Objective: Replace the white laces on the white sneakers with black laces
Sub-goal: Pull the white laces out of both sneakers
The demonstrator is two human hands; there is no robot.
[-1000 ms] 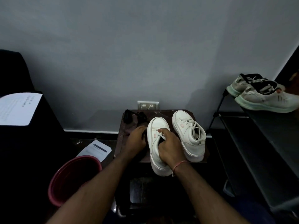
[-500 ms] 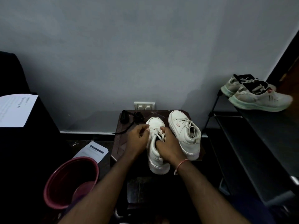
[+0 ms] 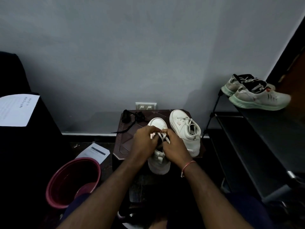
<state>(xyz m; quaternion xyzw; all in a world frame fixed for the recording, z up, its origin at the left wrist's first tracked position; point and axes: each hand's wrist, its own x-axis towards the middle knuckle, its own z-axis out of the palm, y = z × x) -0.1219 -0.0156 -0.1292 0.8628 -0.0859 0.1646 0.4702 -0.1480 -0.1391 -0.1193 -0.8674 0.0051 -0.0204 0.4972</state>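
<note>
Dim room, grey wall, with a small dark tabletop [image 3: 125, 146] standing against it. At its centre, the curled fingers [image 3: 154, 130] of the left hand [image 3: 145, 141] and the right hand [image 3: 175, 147] pinch the white lace [image 3: 163, 138] of the near sneaker [image 3: 158, 164]. A second ago the left hand steadied the shoe's side at nine o'clock. Now both hands have met over the bow, so untying appears to be starting. The second sneaker [image 3: 184, 129] sits at two o'clock, still laced white. The black laces [image 3: 133, 117] lie untouched at eleven o'clock.
</note>
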